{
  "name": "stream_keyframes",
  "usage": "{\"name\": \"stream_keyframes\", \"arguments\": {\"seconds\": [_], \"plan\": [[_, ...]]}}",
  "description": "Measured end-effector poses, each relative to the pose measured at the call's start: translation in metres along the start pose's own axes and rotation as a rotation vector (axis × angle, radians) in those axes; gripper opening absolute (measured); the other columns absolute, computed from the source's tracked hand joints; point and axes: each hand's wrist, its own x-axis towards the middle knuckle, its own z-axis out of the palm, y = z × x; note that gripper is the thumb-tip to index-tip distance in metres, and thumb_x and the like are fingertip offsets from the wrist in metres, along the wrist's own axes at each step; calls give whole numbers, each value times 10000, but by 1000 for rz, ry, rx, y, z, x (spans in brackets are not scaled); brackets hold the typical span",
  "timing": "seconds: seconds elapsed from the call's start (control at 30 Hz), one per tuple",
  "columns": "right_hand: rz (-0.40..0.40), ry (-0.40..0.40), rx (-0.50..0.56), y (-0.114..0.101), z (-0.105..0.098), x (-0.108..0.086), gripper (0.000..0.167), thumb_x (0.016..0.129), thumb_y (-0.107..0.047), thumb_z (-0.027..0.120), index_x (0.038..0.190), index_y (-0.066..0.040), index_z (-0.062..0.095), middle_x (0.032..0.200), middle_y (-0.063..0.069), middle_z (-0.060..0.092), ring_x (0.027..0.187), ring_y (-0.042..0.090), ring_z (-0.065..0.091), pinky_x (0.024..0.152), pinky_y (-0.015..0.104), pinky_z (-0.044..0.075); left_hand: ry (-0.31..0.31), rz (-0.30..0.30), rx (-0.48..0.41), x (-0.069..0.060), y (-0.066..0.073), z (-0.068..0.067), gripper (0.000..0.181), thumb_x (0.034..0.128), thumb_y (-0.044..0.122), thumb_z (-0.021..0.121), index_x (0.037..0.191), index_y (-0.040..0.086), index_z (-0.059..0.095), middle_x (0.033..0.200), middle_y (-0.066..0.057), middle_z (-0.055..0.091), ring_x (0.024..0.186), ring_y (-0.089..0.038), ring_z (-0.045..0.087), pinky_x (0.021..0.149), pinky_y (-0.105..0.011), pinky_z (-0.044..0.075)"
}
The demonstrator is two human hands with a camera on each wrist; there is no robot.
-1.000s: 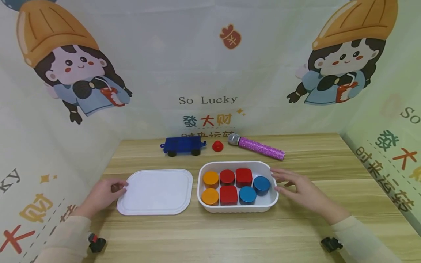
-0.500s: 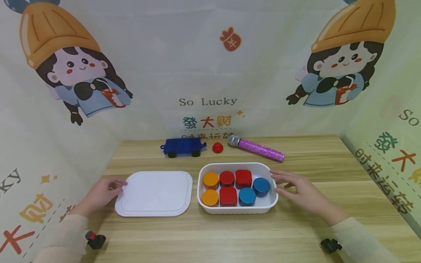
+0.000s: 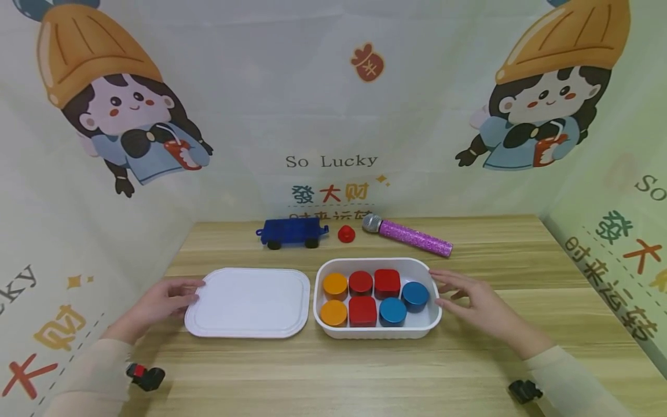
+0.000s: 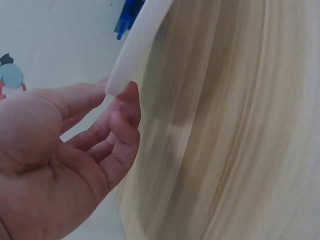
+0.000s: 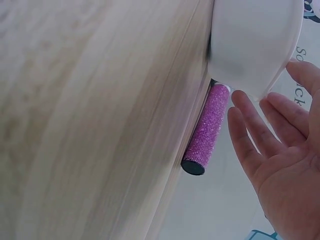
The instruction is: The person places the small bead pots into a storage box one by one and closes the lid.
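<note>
My left hand (image 3: 158, 302) pinches the left end of a flat white rounded lid (image 3: 247, 304) between thumb and fingers. In the left wrist view the lid's edge (image 4: 131, 57) stands clear of the wooden tabletop. Right of it sits a white rounded box (image 3: 377, 333) holding several blocks: orange cylinders (image 3: 333, 313), red pieces including a square block (image 3: 362, 311), and blue cylinders (image 3: 392, 311). With fingers spread, my right hand (image 3: 482, 304) touches the box's right end; in the right wrist view the fingertips reach the box wall (image 5: 252, 45) and its rim.
Along the back of the wooden table (image 3: 333, 376) lie a blue toy wagon (image 3: 292, 231), a small red hat-shaped piece (image 3: 346, 234) and a glittery pink microphone (image 3: 414, 236). Printed cloth walls (image 3: 250, 116) enclose the back and sides.
My left hand now has the lid slightly lifted and a little further right, closer to the box. The right hand and the box keep their places.
</note>
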Motion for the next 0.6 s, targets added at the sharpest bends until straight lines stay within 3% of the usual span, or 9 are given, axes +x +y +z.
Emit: {"name": "stream_keyframes", "arguments": {"seconds": [0.17,0.43,0.6], "plan": [[-7,-3,2,0,1,0,495,981,-174,720,1439,-37,591,1458,193,602,1076,285,722,837,371,637,3,-22,-92,-7,-2,-2,573,1024,250,660,1489,-42,495,1372,-237,632,950,-23,652,778,-285,619],[-33,16,-2,-2,1,0,485,972,-143,725,1420,-5,599,1441,214,608,1047,293,730,830,374,638,48,-46,-232,-17,2,-17,595,1022,276,664,1531,32,477,1171,269,632,986,3,649,823,-229,607],[-28,10,-10,-2,0,0,483,976,-155,722,1424,-19,601,1440,200,614,1053,289,728,836,382,637,72,-4,-422,-21,12,-28,413,1034,158,637,1445,188,618,1122,217,695,963,-3,679,799,-202,605]]}}
